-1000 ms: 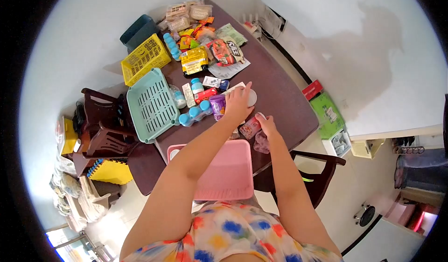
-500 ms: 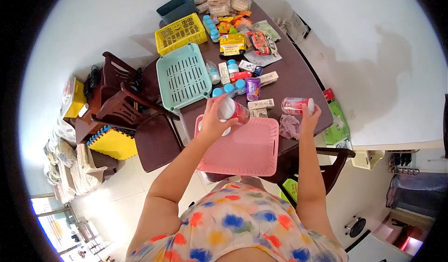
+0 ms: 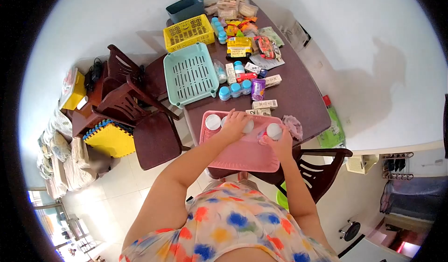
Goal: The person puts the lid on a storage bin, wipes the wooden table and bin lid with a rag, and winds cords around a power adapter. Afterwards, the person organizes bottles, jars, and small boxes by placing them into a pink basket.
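Note:
A pink basket [image 3: 228, 161] lies at the table's near edge. Inside it, along the far side, stand white-lidded jars [image 3: 213, 122], partly covered by my left hand [image 3: 234, 126]. That hand is closed round one jar [image 3: 248, 126], whose white lid shows past my fingers. Toward the basket's right end, my right hand [image 3: 281, 146] grips another jar [image 3: 274, 131] with a white lid and a red label, tilted over the basket floor. A crumpled pinkish cloth [image 3: 293, 125] lies just outside the basket's right rim.
Beyond the basket are small boxes [image 3: 264, 104], blue-lidded bottles [image 3: 235, 90] and a purple canister [image 3: 257, 90]. A mint-green basket [image 3: 169, 82], a yellow basket [image 3: 189, 32] and a dark bin [image 3: 185, 10] line the left edge. Snack packs [image 3: 239, 47] sit farther back.
My left hand has lowered its jar into the pink basket. My right hand has brought its jar from the table on the right over to the basket's right end.

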Available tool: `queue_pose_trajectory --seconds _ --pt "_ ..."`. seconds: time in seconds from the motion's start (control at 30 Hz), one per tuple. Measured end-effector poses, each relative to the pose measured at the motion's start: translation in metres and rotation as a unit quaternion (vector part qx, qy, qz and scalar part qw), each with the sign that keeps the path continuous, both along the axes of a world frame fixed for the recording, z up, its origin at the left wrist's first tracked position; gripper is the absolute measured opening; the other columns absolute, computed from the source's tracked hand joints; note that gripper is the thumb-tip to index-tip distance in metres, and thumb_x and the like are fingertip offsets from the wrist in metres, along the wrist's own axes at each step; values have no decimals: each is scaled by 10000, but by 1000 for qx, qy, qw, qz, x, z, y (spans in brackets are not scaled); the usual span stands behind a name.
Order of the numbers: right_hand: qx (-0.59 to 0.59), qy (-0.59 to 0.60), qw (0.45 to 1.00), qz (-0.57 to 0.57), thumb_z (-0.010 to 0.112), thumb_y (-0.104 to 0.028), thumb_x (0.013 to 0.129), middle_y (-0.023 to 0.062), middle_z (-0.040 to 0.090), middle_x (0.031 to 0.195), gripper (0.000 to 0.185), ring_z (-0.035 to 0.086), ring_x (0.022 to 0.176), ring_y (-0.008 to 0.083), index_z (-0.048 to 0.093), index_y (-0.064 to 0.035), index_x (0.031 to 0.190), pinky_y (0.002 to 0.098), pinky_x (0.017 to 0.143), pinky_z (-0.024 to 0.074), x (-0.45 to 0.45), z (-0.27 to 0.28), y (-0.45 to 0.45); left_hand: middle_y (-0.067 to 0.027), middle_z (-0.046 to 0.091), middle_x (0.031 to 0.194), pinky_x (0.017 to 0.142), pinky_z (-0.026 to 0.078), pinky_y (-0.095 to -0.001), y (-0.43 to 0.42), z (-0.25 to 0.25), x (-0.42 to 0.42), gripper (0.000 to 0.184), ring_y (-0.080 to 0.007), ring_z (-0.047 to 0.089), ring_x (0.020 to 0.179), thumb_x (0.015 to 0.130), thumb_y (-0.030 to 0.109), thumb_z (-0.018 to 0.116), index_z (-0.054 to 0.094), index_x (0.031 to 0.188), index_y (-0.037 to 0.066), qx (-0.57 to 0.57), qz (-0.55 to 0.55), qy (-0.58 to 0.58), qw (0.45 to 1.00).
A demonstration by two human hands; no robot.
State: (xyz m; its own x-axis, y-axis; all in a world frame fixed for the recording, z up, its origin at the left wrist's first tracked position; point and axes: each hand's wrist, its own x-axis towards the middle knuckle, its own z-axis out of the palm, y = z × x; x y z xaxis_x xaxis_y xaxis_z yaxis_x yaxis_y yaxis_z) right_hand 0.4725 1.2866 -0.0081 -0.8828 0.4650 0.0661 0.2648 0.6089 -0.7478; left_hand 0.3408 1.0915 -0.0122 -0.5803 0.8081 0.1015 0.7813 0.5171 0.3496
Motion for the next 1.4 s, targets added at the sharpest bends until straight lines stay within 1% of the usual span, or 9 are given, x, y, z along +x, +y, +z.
queue_pose_trajectory --seconds 0.13,0.33,0.43,0.53,0.63,1.13,1.23,1.33,1.4 --pt "-81 -35 996 5 802 -287 649 178 615 1037 618 590 1004 329 511 -56 1144 417 837 466 -13 7 -21 -55 492 1248 1105 244 -517 1 -17 -2 770 -266 424 1230 604 189 806 477 1300 191 -31 -8 30 999" --pt "-54 -36 998 7 771 -191 710 172 585 1118 614 581 1046 306 459 -13 1208 391 872 462 -31 -48 -34 -49 452 1329 1106 215 -551 -5 -31 0 808 -268 341 1308 601 238 810 458 1327 198 -23 -18 57 998" --pt "35 57 997 -29 755 -116 721 162 570 1153 603 582 1047 279 431 4 1214 377 889 464 -31 -81 -41 -56 428 1358 1093 190 -604 -20 -12 -3 891 -298 320 1323 595 344 817 407 1374 203 -42 85 41 995" --pt "-279 47 959 -7 736 -114 726 182 540 1211 668 522 1153 311 386 22 1278 402 971 414 -30 -107 -40 -65 422 1358 1075 176 -648 -36 -11 -10 970 -324 325 1317 601 460 797 338 1420 216 -80 157 65 982" --pt "-352 48 933 -60 723 -90 745 163 536 1227 717 498 1194 269 314 19 1324 380 986 403 -34 -128 -53 -63 436 1347 1063 189 -656 -45 -10 -17 1000 -316 353 1298 619 531 763 288 1445 228 -140 136 12 981" --pt "-406 64 911 9 745 -116 740 159 530 1251 745 522 1169 274 322 3 1343 373 967 427 -36 -129 -44 -75 396 1385 1077 175 -633 -48 -15 -17 959 -290 330 1318 629 561 752 350 1415 186 -101 83 28 991" --pt "-211 -40 972 100 678 -55 769 104 577 1149 522 571 1049 179 435 6 1227 311 854 478 -30 -109 -18 -66 403 1376 1085 166 -629 -43 -19 -13 868 -268 330 1319 663 504 744 391 1382 169 -57 91 25 994" --pt "-77 -226 959 155 651 -111 791 101 631 993 353 611 910 181 538 -3 1107 309 737 496 -36 -78 25 -69 412 1367 1099 129 -620 -26 -10 -10 814 -270 317 1331 694 512 720 415 1359 154 -59 64 -4 996" --pt "-136 -226 958 114 620 -181 819 139 650 907 276 635 848 240 572 -6 1027 360 716 495 -44 -56 50 -69 421 1358 1107 117 -607 -17 -5 -7 785 -274 316 1332 707 520 708 432 1342 150 -41 52 -5 998"
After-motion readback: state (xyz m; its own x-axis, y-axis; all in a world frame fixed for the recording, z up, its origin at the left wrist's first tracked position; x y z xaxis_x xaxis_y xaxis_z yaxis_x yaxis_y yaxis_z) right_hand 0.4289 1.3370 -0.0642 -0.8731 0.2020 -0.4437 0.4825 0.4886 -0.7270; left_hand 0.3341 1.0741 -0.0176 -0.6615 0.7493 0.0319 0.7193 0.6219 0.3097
